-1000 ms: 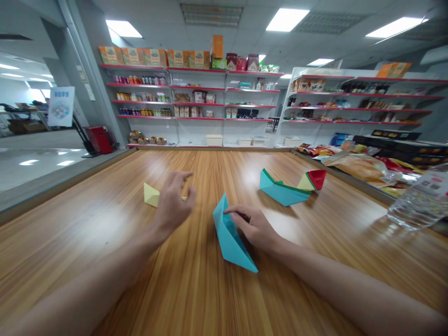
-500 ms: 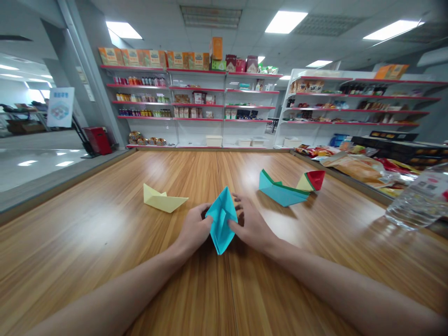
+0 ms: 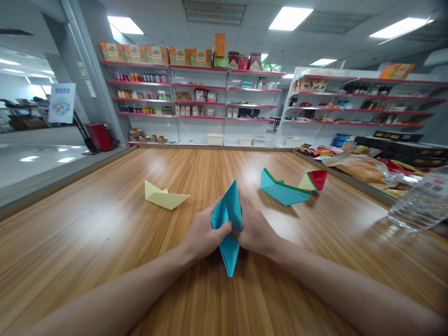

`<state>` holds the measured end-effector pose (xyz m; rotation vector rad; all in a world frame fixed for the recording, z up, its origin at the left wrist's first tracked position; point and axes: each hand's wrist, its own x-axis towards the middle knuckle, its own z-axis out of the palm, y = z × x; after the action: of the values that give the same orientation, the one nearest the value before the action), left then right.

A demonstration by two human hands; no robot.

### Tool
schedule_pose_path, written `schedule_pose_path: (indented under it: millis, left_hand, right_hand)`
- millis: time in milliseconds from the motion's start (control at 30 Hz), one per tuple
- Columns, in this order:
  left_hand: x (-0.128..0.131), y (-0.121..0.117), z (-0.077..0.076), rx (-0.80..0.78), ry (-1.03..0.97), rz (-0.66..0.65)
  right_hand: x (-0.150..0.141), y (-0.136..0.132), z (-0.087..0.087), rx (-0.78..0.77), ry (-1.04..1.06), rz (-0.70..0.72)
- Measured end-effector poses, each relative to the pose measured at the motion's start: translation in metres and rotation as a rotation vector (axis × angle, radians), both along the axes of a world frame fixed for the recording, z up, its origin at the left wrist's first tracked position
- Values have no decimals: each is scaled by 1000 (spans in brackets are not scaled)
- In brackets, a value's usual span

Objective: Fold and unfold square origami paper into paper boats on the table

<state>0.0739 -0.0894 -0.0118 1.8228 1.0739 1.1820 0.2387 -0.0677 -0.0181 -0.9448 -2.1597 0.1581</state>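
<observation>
Brown wood grain covers the broad counter [image 3: 87, 242], smooth enough to throw back soft pools of light, with a thin seam running down its length. Over that seam, the left hand [image 3: 203, 233] and the right hand [image 3: 257, 228] come together, both clamped on a blue paper boat [image 3: 231, 200]: the left thumb presses over its middle, while the right hand takes the opposite side, its fingers largely hidden. The step in hand looks like shaping the hull by pinching its folds; the next move seems to call for light, even pressure from both sides, so the creases set without the thin walls buckling. Seen nearly end-on, the boat makes a long, narrow diamond, matte and crisply creased, its lower tip pointing at the person; whether that tip touches the wood is hard to tell. Beyond it to the right sits a blue-and-green boat [image 3: 285, 190], its pale blue side edged in green, one end rising to a point. Smaller and plainer, a yellow boat [image 3: 166, 198] stands well apart on the left, with a little peak amidships. Least of all in view is a red-and-yellow folded piece [image 3: 312, 182] at the blue-and-green boat's right end, possibly touching it.
</observation>
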Motion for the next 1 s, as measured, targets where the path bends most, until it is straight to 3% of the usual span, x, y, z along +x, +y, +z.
schedule_pose_path:
  millis: [167,300,367,433,567,1000]
  left_hand:
    - [-3,8,-5,-37,-85,82]
    - [-5,13,-9,-86,-95,176]
    - [-6,13,-9,-109,-109,185]
    - [-7,13,-8,-119,-122,176]
    - [-7,13,-6,-105,-126,149]
    - [-6,10,-7,-42,-30,95]
  right_hand:
    - [3,3,0,102,-90,-135]
    - [8,0,9,274,-161,-198]
    - [9,-2,14,342,-270,-123]
    - [10,-2,16,376,-415,38]
    - [8,-1,18,365,-599,235]
    - [3,-8,21,320,-666,173]
